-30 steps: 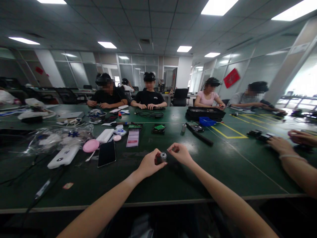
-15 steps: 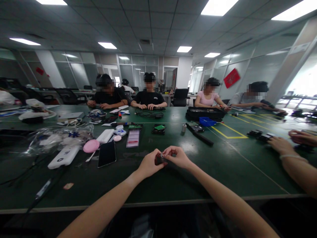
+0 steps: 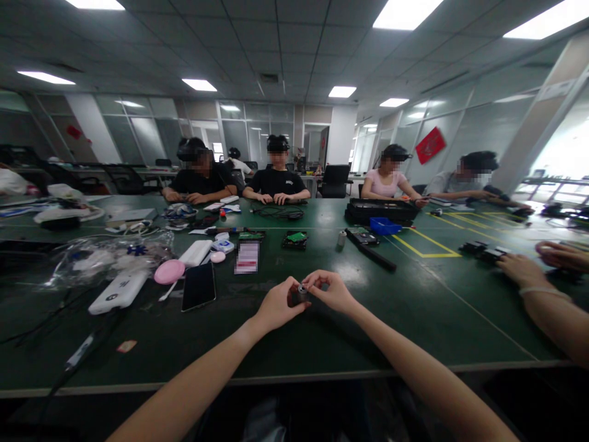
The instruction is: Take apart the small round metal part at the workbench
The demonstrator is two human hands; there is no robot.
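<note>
Over the middle of the table, my left hand [image 3: 281, 305] is closed around a small grey metal cylinder [image 3: 301, 296]. The cylinder is held upright, and a round top with a dark centre shows. My right hand [image 3: 332, 292] is closed in a pinch at the cylinder's top edge. Whatever lies between its fingertips is too small to make out. Farther back stands a similar metal cylinder [image 3: 341, 238], apart from both hands. Behind my hands lies a black-framed part with a green circuit board [image 3: 297, 237].
To the left are a dark tablet [image 3: 199, 286], a pink round lid [image 3: 169, 271], a white power bank [image 3: 118, 290] and a phone [image 3: 247, 256]. A black bar [image 3: 377, 258] and a blue tray [image 3: 385, 226] lie right. A co-worker's hand [image 3: 522, 269] is at far right; others sit opposite.
More of the cylinder and its round top now shows between my hands. My right fingertips have shifted slightly at its top. Both arms stay nearly in place.
</note>
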